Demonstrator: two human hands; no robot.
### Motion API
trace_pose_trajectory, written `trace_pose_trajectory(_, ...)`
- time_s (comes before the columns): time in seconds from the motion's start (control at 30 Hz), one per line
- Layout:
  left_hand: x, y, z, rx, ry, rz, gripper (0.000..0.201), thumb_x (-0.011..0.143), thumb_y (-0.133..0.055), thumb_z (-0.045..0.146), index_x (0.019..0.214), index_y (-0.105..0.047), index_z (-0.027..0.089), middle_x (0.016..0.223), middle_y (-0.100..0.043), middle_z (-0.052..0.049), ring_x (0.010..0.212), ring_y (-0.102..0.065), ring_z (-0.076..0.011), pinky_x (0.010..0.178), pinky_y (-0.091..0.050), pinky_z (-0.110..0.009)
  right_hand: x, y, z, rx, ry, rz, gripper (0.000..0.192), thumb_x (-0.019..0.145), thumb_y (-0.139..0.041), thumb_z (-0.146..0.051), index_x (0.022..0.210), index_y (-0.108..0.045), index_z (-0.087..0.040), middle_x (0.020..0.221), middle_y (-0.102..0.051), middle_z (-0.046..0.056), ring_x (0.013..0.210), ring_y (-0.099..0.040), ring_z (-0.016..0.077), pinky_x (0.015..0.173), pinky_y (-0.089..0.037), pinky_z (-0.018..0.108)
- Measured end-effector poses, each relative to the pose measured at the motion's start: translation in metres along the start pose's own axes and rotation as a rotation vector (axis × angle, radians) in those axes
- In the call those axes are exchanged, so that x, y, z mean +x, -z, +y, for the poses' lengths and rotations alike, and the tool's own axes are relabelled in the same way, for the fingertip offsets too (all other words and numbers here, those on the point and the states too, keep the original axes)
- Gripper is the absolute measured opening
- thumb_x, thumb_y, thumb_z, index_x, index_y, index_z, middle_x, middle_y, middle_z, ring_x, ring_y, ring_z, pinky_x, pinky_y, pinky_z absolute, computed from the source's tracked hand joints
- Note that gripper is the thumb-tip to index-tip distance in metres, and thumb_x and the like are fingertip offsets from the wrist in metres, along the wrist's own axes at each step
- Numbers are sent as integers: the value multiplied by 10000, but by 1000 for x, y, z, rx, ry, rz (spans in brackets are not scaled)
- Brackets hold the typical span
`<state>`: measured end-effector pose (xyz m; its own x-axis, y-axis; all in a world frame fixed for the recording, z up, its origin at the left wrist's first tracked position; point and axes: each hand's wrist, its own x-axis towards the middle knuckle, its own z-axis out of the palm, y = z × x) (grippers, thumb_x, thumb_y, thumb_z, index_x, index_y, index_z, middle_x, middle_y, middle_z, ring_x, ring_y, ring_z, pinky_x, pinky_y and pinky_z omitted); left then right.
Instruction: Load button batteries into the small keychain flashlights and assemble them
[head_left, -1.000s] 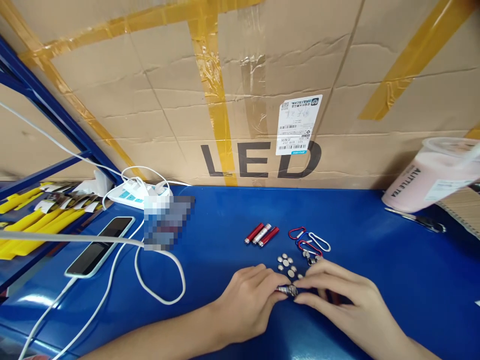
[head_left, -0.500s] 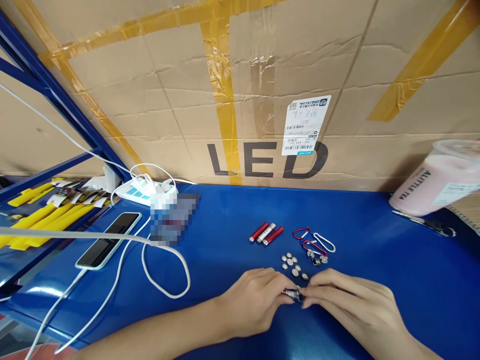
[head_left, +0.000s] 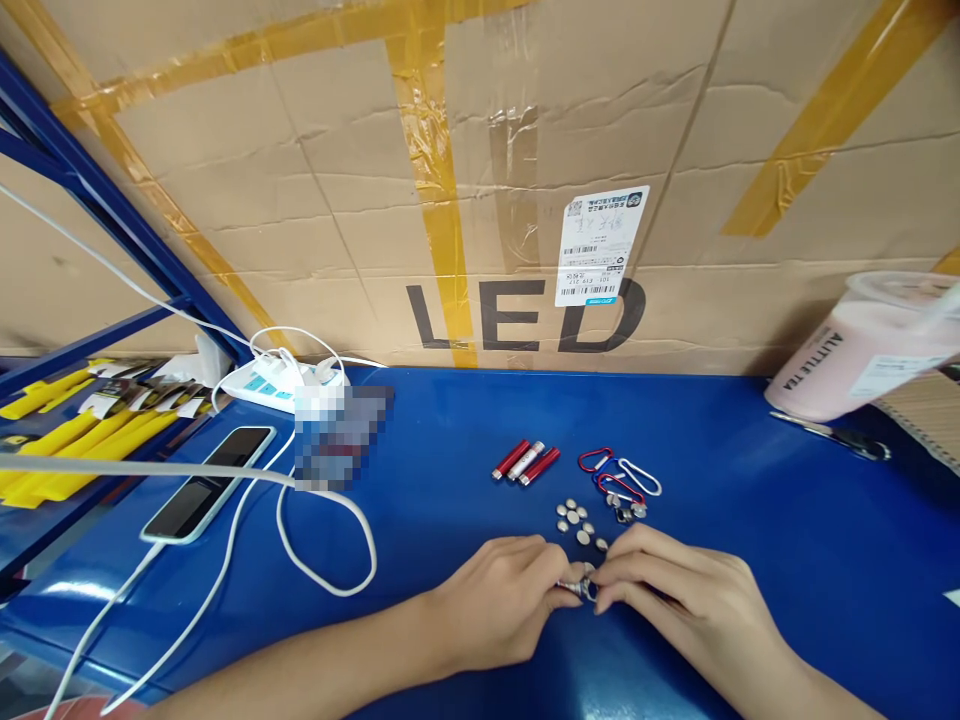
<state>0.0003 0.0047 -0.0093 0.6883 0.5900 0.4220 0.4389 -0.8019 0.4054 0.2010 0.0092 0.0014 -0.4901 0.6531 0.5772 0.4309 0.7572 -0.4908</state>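
My left hand is closed around a small silver tube, like a mini torch body, whose dark open end points right. My right hand pinches at that end, its thumb and finger together; what lies between them is too small to make out. A round silver disc shows at the tube's end. Just beyond the fingers lie several button cells. Farther back are two red tubes with a silver-white tube between them. Small carabiners and small metal end pieces lie to their right.
A large cardboard box stands along the back of the blue table. At left are a phone, white cables, a power strip and yellow-handled items. A pink drink cup and a pen-like item stand right.
The view has shifted slightly, so things sit a little farther left. The tube's open end and the disc beside it show more clearly between my hands. Both hands keep their grip.
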Motion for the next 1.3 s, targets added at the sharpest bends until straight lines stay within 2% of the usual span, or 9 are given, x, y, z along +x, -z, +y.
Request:
trace_pose_trajectory(0.47, 1, -1, -2, -96, 5, 41, 257, 997, -289, 226, 805, -452, 175, 638, -553, -4, 535, -482, -128, 535, -394, -222, -3, 0, 3, 36, -20, 16, 161, 868, -570, -132, 768, -652, -229, 704, -653, -48, 566, -610, 59, 518, -440, 171)
trace_pose_trajectory(0.7, -1, -1, -3, -121, 20, 49, 218, 990, -324, 225, 826, -458, 176, 658, -564, -3, 543, -492, -126, 541, -408, -223, 0, 0, 2, 43, -35, 25, 180, 855, -580, -137, 721, -657, -229, 689, -661, -43, 553, -612, 64, 513, -445, 168)
trace_pose_trajectory(0.83, -1, -1, -1, -140, 21, 55, 198, 990, -333, 228, 832, -443, 179, 670, -565, -3, 553, -498, -125, 547, -415, -218, 0, -1, 0, 88, -120, -1, 174, 824, -602, -141, 695, -672, -233, 668, -649, -34, 523, -587, 72, 466, -425, 174)
trace_pose_trajectory(0.93, 0, -2, -2, -140, 15, 64, 185, 988, -343, 219, 838, -442, 179, 670, -559, 0, 558, -496, -124, 546, -408, -215, -1, -2, -1, 120, -250, -32, 152, 795, -627, -168, 665, -671, -233, 643, -636, -27, 493, -556, 84, 419, -398, 188)
trace_pose_trajectory(1.13, -2, -5, -5, -100, -7, 90, 200, 982, -349, 191, 824, -472, 170, 659, -563, -8, 540, -481, -129, 538, -390, -229, 1, -5, -3, 188, -470, -140, 191, 783, -637, -288, 607, -658, -216, 612, -632, -3, 505, -559, 115, 437, -418, 211)
trace_pose_trajectory(1.3, 1, 0, -2, -126, 16, 79, 173, 986, -359, 207, 1013, -520, 149, 759, -635, -34, 632, -566, -134, 611, -450, -220, 6, -4, -3, 216, -527, -160, 233, 760, -660, -333, 566, -643, -205, 562, -604, -10, 477, -541, 106, 435, -427, 201)
